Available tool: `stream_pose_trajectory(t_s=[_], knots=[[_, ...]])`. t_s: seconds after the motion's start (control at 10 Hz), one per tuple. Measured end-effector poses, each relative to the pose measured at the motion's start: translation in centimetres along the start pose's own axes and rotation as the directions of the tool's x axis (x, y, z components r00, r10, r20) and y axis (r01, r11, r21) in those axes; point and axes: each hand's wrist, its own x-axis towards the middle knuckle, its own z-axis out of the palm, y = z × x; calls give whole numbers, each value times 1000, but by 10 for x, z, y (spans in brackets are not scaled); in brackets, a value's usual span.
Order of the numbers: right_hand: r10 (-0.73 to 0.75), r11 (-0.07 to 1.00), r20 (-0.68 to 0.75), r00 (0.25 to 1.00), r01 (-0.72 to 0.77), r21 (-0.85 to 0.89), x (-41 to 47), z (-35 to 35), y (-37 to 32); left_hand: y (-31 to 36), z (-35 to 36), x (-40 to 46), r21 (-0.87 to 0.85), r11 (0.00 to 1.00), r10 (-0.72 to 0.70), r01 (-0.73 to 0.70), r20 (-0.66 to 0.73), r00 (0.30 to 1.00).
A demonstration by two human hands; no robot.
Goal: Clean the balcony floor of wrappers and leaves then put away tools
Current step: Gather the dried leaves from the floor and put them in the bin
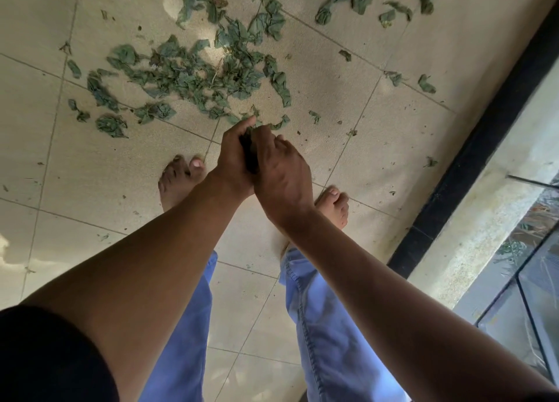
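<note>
Several dried green leaves [193, 71] lie scattered in a loose heap on the beige tiled balcony floor [348, 99], just ahead of my bare feet. More leaves [360, 0] lie at the far right. My left hand [233, 156] and my right hand [281, 171] are pressed together in front of me, both curled round a dark object [249, 156], most of it hidden between the palms. I cannot tell what the dark object is. Small leaf crumbs dot the tiles around the hands.
A black skirting strip [472, 159] runs along the right edge of the floor, with a pale ledge and glass panels [532, 304] beyond it. My bare feet [180, 180] stand on the tiles, blue trouser legs below them.
</note>
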Motion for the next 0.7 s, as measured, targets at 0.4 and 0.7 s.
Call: stream_pose_trajectory(t_s=[0.4, 0.7], knots=[[14, 965, -198, 980, 39, 260, 33, 12, 4, 21, -12, 13, -149, 989, 12, -15, -23, 1000], [469, 574, 481, 740, -670, 471, 59, 27, 50, 43, -24, 18, -317, 948, -26, 16, -27, 999]])
